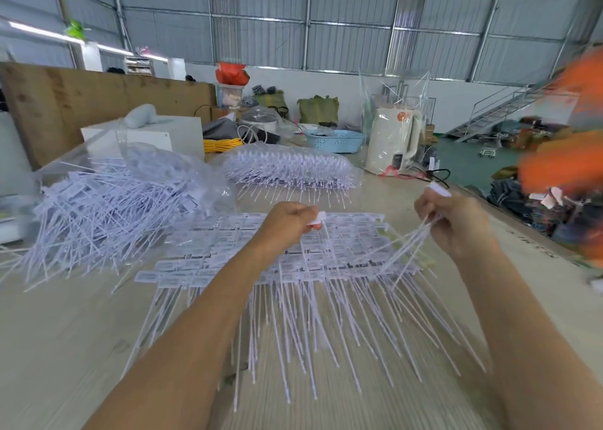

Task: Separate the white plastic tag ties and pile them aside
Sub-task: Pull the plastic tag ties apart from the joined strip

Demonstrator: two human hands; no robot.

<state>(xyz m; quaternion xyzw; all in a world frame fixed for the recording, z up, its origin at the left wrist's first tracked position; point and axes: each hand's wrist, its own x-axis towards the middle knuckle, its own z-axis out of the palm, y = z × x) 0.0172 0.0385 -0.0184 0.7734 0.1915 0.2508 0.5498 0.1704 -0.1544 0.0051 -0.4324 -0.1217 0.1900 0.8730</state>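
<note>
Above the tie sheet point(293, 266), each hand's grip pinches ties: left hand point(290, 222), right hand point(456, 221); bag point(287, 165) holds more.

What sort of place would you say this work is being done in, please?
Probably a warehouse or small factory: a corrugated metal roof, a metal staircase, and a long table heaped with bulk tag ties.

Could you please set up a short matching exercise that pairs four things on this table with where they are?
Things:
1. loose tie pile
2. bagged ties
3. blue basket
4. kettle

Places:
A. far side, left of the kettle
B. inside a clear bag, far right
C. left of the hands
D. behind the joined sheets

Pairs: 1-C, 2-D, 3-A, 4-B
</note>
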